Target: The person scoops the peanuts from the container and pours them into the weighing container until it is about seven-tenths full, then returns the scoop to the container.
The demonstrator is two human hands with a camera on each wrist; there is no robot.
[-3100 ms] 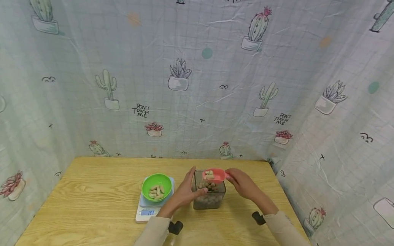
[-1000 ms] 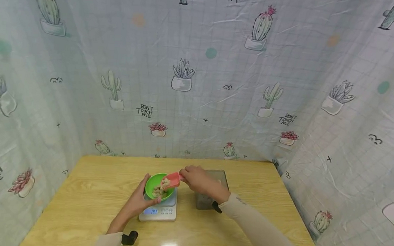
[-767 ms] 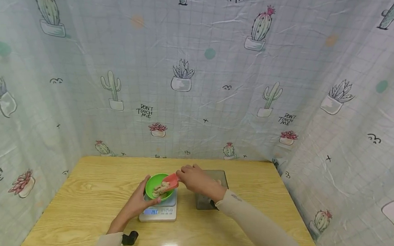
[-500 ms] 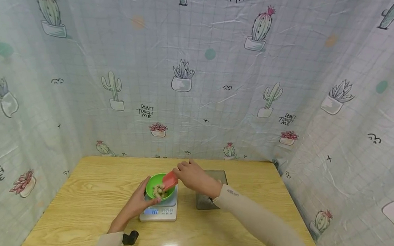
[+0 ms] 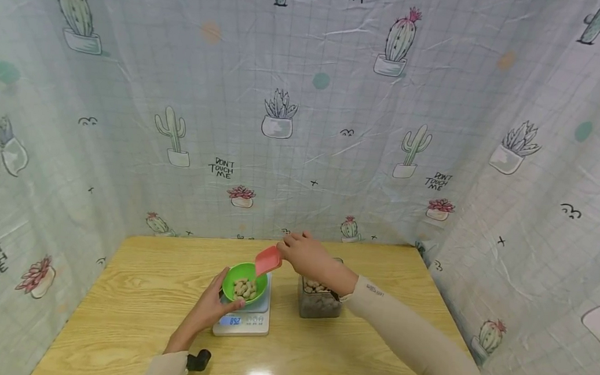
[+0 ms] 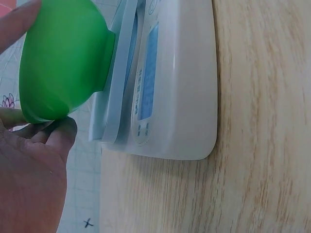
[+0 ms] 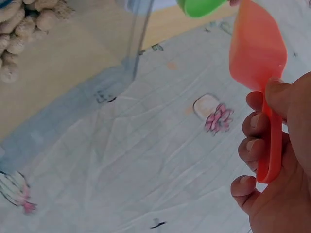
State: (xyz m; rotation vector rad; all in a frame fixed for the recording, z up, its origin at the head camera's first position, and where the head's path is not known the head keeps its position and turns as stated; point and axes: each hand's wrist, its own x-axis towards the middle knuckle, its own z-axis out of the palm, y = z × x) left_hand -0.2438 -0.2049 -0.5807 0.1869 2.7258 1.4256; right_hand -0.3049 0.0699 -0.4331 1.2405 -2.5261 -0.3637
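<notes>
A green bowl (image 5: 232,274) with peanuts (image 5: 245,289) in it sits on a white kitchen scale (image 5: 256,330) with a lit display. My left hand (image 5: 210,307) holds the bowl from its left side, thumb near the front rim; in the left wrist view fingertips touch the green wall (image 6: 63,58). Above the bowl's right edge, my right hand (image 5: 306,260) grips the handle of a red scoop (image 5: 267,261). The right wrist view shows fingers curled round that handle and the scoop's blade (image 7: 255,48) bare of peanuts.
Right of the scale, a clear grey-tinted container (image 5: 318,311) of peanuts stands partly behind my right wrist. Everything stands on a wooden table (image 5: 156,293). A cactus-print curtain (image 5: 302,153) hangs behind and along both sides.
The scoop came from the container to the bowl, tipped, and its peanuts fell in; it has now lifted up and right. My left hand moved from container to bowl. The scale's digits changed.
</notes>
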